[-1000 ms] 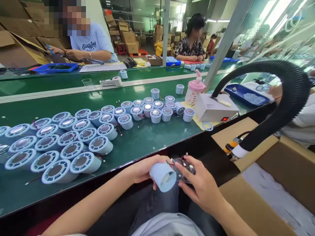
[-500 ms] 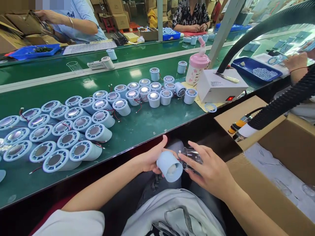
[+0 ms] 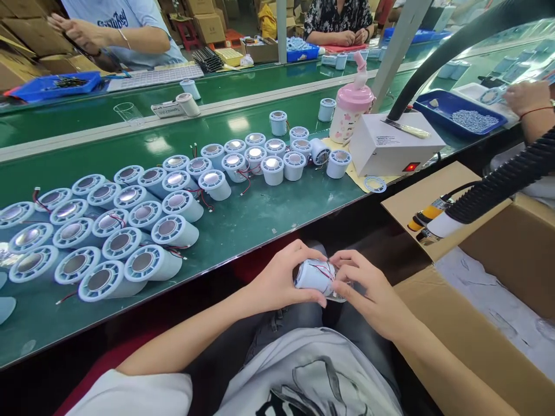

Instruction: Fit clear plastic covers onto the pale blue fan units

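Note:
My left hand (image 3: pixel 291 277) is wrapped round a light-blue cylindrical housing (image 3: pixel 315 276), which lies on its side above my lap. Thin red and dark wires run along the side of the housing. At its right end my right hand (image 3: pixel 362 289) grips a clear plastic cup (image 3: pixel 336 297), fingers curled and partly hiding it. The housing's right end meets the cup; how far it sits inside I cannot tell. On the green bench beyond my hands stand many like housings (image 3: pixel 173 230) with round metallic discs on top, some trailing wires.
A white box with a lit red switch (image 3: pixel 396 144) and a pink-lidded bottle (image 3: pixel 351 110) stand at the bench's right. A black hose (image 3: pixel 503 190) hangs above an open carton (image 3: pixel 472 329). Co-workers sit across the bench (image 3: pixel 139 43) and at far right.
My left hand has turned the housing, so its open end no longer faces me and its wires show. My right hand has brought the clear cup against the housing's end.

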Demonstrator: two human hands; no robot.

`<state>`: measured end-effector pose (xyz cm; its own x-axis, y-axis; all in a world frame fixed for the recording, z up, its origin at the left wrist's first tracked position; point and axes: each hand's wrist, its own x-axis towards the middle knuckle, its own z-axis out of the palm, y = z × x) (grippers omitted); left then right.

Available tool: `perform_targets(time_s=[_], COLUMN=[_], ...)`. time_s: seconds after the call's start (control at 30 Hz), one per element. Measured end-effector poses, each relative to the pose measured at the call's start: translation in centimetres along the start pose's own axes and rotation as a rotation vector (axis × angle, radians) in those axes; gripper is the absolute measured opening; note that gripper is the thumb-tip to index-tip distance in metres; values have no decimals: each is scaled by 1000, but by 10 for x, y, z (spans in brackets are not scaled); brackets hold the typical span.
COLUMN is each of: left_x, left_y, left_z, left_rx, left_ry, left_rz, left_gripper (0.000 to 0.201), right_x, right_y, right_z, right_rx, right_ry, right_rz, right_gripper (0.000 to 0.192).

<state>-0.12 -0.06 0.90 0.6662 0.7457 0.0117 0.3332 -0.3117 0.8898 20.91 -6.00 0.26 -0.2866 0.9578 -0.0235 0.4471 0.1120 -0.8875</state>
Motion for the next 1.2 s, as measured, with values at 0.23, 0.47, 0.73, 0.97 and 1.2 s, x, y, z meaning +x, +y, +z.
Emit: perform_targets(time_s=[0.23, 0.47, 0.73, 0.97, 1.2], left_x=[-2, 1, -1, -4, -7], left_y=[-21, -30, -12, -7, -5], left_z=[2, 6, 9, 9, 5], left_rx=[-1, 20, -514, -641, -488], left_ry=[8, -63, -113, -154, -147], left_rz=[91, 155, -181, -183, -41], left_gripper=[65, 66, 67, 68, 76], right_x=[-2, 6, 3, -15, -17], right_y=[-1, 7, 10, 9, 10], right_z=[8, -3, -12, -11, -14], right_rx=[2, 335, 339, 43, 284], right_ry=[65, 122, 63, 65, -25], right_rz=[-26, 147, 19, -126, 2], right_gripper=[20, 19, 24, 30, 33])
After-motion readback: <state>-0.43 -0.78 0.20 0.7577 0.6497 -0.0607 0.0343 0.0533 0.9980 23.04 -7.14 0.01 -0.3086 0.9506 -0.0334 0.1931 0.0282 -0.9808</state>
